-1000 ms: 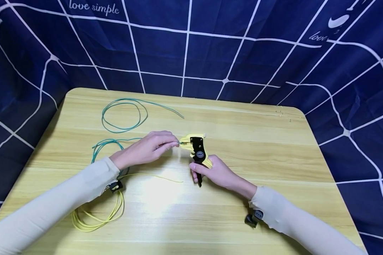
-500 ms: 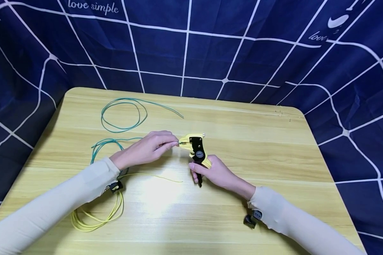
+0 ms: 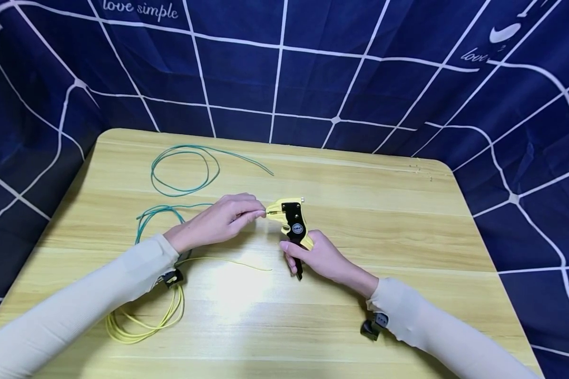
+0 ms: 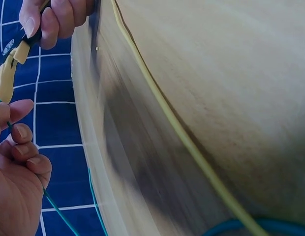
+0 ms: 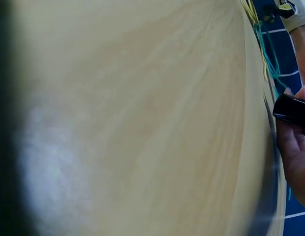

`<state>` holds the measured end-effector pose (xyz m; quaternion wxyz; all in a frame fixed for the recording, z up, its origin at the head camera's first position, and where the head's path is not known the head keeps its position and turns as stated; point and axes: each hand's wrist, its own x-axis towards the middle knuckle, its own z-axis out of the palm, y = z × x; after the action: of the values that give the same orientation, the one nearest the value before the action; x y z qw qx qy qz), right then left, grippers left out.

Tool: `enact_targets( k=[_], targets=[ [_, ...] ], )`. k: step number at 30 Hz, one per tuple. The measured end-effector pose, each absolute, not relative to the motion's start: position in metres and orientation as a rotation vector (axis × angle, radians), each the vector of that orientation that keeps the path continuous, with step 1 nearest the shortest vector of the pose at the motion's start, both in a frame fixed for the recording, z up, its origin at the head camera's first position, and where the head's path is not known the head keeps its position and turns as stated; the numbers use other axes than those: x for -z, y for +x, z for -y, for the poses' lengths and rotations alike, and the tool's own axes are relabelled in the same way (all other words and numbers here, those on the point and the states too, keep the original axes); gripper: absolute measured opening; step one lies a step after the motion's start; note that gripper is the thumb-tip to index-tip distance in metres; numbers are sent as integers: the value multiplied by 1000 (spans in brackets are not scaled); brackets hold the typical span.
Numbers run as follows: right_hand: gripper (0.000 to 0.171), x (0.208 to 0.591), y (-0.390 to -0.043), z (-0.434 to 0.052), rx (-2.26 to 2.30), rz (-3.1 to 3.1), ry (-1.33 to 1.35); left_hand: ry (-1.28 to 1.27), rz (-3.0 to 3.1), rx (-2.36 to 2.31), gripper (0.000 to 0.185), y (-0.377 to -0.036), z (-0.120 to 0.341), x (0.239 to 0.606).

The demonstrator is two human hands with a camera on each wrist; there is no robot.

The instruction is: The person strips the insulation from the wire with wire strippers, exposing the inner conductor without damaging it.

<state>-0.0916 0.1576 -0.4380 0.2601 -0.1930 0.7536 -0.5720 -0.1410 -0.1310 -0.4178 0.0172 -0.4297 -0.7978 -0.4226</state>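
Note:
My right hand [image 3: 323, 256] grips the handles of a yellow-and-black wire stripper [image 3: 294, 215], whose nose points left toward my other hand. Just at that nose, my left hand [image 3: 226, 218] pinches a green wire [image 4: 59, 210] between thumb and fingers. The wire's end goes into the tool's mouth, and its tail runs back below the palm in the left wrist view. In the right wrist view, one black handle [image 5: 292, 109] shows in the fingers of the right hand, and the tool's head is hidden.
A loose green wire coil [image 3: 157, 182] lies at the back left of the wooden table [image 3: 384, 221]. A yellow wire coil [image 3: 182, 302] lies beside the left forearm, one end reaching right. Tiny scraps [image 3: 417, 168] lie in the far right corner. Dark blue curtains [image 3: 237, 79] surround the table.
The lower end of the black handle has shifted slightly to the right and nearer. Both hands otherwise keep their places, with the wire still at the tool's nose.

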Motion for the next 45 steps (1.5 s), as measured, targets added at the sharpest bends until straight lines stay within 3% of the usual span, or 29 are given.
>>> enact_targets(
  k=[45],
  targets=[
    [46, 435, -82, -145, 1690, -2148, -143, -1314, 2480, 1277, 13, -134, 126, 423]
  ],
)
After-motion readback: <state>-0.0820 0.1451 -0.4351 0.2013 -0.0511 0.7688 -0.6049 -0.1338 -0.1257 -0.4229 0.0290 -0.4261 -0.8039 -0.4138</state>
